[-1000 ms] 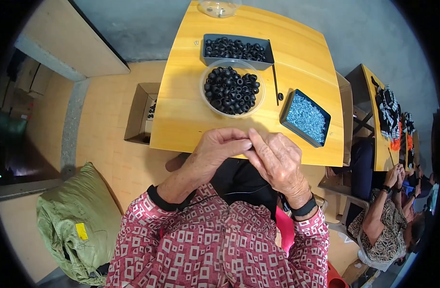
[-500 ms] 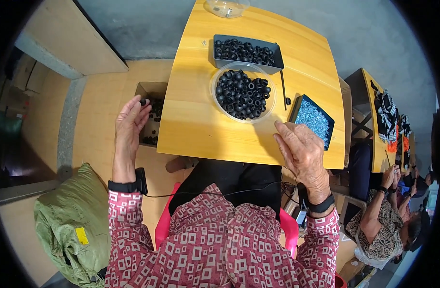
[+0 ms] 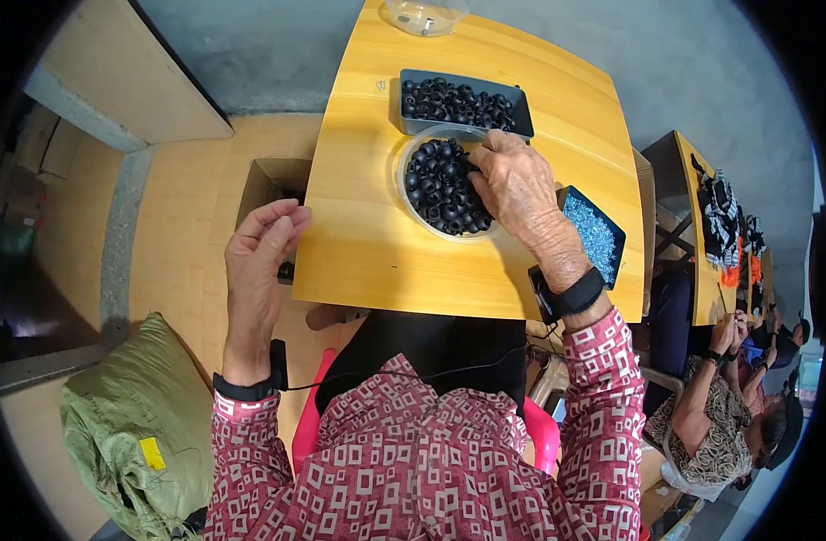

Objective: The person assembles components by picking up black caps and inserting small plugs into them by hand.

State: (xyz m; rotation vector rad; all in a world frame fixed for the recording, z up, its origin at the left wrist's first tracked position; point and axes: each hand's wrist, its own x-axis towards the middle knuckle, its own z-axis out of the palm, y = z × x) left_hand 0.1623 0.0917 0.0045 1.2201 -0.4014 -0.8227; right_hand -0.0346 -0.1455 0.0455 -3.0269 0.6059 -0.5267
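My right hand [image 3: 521,185] reaches over the right rim of a clear round bowl [image 3: 405,185], fingers bent and closed at the round black pieces with holes [image 3: 440,180] inside. Its fingertips are partly hidden among them. My left hand [image 3: 258,261] is raised by the table's left edge, thumb and fingers drawn together; nothing shows in them. Below and behind it, a cardboard box [image 3: 258,185] holds dark pieces, partly covered by the hand. Behind the bowl stands a grey rectangular tray [image 3: 467,129] of similar black pieces.
A black tray of small light-blue bits [image 3: 591,233] lies by my right forearm on the yellow table [image 3: 359,261]. Another clear bowl [image 3: 424,18] stands at the far edge. A green sack [image 3: 133,433] is on the floor at left. At right, other people sit at another table [image 3: 708,302].
My right hand has moved forward and left from the table's front to the bowl. My left hand has shifted down and right; the black piece at its fingertips no longer shows.
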